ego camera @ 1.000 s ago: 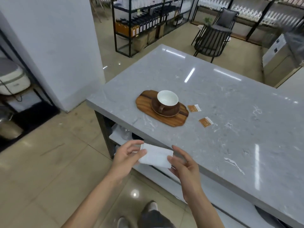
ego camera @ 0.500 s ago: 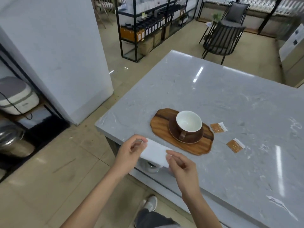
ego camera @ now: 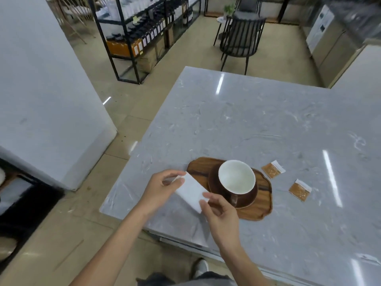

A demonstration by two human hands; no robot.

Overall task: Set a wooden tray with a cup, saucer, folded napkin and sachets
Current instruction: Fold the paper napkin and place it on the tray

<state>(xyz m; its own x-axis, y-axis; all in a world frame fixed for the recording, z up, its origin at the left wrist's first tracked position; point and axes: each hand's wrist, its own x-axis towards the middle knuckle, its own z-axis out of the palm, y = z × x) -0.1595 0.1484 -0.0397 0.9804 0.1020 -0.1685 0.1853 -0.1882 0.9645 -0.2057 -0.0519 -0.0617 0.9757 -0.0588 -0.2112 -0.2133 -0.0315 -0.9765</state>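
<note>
Nearest the camera, the right hand (ego camera: 221, 211) pinches the near end of a white folded paper napkin (ego camera: 190, 190) between thumb and fingertips, while the left hand (ego camera: 159, 187) grips its far end with curled fingers. The napkin hangs in the air between them, over the near-left part of the grey marble-patterned desk (ego camera: 257, 124) and overlapping the left edge of the tray from this view; it does not appear to rest on anything yet.

The step in hand looks to be laying the napkin on the tray. To do it well, keep both ends pinched so the fold stays flat, lower it onto the bare wood left of the saucer, and let go only once it lies square, clear of the cup's handle.

The napkin is a plain, crisp rectangle, thin and light, apt to spring open if dropped carelessly.

Just beyond lies the oval dark wooden tray (ego camera: 198, 168), carrying a brown glazed saucer (ego camera: 247, 200) with a brown cup with a white inside (ego camera: 236, 176) standing upright on it, empty.

Farther right, off the tray on the desk, lie two small orange-brown sachets with white ends (ego camera: 273, 169), the second sachet (ego camera: 300, 189) near the first but apart from it. They remain to be placed.
</note>
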